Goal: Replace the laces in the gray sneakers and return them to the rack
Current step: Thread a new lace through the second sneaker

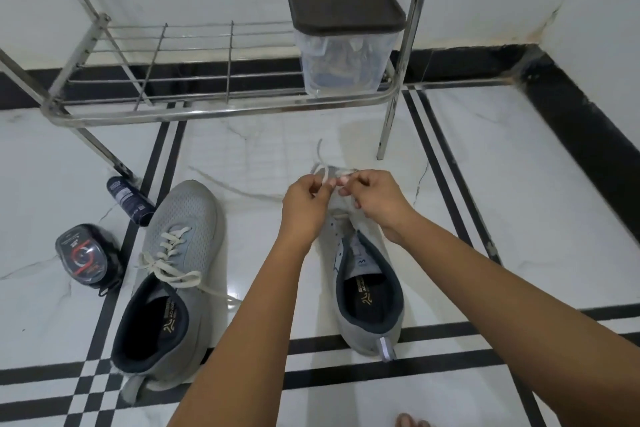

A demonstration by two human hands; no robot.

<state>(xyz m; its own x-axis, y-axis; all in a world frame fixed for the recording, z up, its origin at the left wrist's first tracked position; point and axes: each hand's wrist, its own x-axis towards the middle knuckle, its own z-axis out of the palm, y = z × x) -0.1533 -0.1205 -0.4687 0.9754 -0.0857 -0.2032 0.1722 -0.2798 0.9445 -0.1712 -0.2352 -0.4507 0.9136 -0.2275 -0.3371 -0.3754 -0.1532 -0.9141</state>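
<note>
Two gray sneakers stand on the tiled floor. The left sneaker (180, 253) is laced with a cream lace (169, 260) tied in a loose bow. The right sneaker (367, 288) sits in the middle, its toe hidden under my hands. My left hand (306, 204) and my right hand (375, 199) meet above its front, each pinching part of a white lace (322, 166) that loops up between them. A loose end of lace trails left across the floor (235, 187). The metal rack (221, 104) stands just beyond.
A clear plastic box with a dark lid (343, 45) sits on the rack's lower shelf at the right. A dark spray can (130, 199) lies by the rack's left leg. A round black packet (86, 255) rests left of the sneakers. White walls close the right side.
</note>
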